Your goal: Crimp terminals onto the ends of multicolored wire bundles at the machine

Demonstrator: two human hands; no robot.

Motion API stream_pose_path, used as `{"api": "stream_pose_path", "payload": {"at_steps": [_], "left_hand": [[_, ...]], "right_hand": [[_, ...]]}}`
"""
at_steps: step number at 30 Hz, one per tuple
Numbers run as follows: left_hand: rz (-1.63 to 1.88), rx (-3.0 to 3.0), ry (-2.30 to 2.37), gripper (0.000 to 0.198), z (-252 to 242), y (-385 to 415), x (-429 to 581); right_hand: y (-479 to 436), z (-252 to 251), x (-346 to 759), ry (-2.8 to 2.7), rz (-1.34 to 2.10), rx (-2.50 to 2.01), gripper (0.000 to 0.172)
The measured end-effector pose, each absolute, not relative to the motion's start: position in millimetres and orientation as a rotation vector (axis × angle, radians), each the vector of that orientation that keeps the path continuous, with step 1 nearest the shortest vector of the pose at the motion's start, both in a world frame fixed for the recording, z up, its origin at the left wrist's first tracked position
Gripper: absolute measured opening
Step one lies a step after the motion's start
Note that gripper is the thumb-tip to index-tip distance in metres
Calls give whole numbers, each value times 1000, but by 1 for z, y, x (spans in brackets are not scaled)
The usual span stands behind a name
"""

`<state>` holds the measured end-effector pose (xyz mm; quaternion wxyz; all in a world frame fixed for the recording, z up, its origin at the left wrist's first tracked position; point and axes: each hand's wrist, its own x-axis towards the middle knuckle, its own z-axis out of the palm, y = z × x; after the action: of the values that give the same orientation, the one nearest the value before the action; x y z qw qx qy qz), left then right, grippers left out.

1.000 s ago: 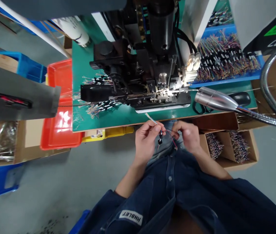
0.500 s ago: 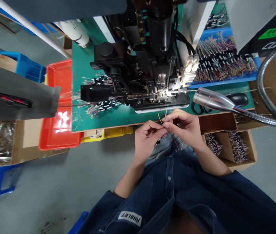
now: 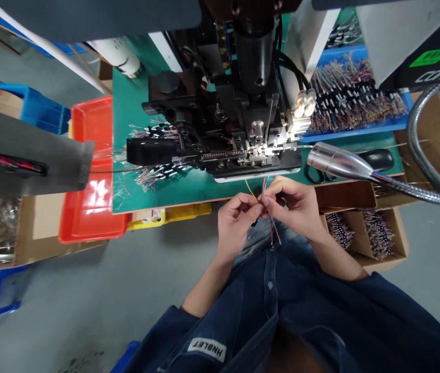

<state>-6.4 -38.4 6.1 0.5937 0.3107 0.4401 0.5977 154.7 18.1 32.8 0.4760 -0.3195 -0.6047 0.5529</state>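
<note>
Both hands meet just in front of the green bench edge, pinching thin coloured wires between thumbs and forefingers. My left hand (image 3: 237, 220) is closed on a yellow wire (image 3: 250, 188), whose free end points up and to the left. My right hand (image 3: 294, 206) is closed on a small bundle of wires (image 3: 264, 185), with reddish, grey and teal ends showing above the fingers. More wire ends hang below the fingertips over my lap. Directly beyond the hands stands the black crimping machine (image 3: 258, 129), its working point brightly lit.
A metal gooseneck lamp (image 3: 338, 159) reaches in from the right, near black-handled scissors (image 3: 315, 175). Wire bundles fill a blue tray (image 3: 360, 132) at the back right and lie on the bench at left. A red tray (image 3: 93, 223) and a cardboard box (image 3: 400, 233) flank the bench.
The yellow wire has swung further left, away from the others. Several coloured wire ends now show above my right fingertips, and the lower ends hang closer together.
</note>
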Motion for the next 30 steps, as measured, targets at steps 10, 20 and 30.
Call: {"api": "stream_pose_path", "payload": {"at_steps": [10, 20, 30], "left_hand": [[1385, 786, 1036, 21, 5, -38, -13], [1404, 740, 960, 26, 1, -39, -9], [1363, 1003, 1003, 19, 12, -34, -18]], "right_hand": [[24, 36, 157, -1426, 1312, -833, 13], [20, 35, 155, -1483, 1337, -745, 6], [29, 35, 149, -1396, 1220, -778, 10]]}}
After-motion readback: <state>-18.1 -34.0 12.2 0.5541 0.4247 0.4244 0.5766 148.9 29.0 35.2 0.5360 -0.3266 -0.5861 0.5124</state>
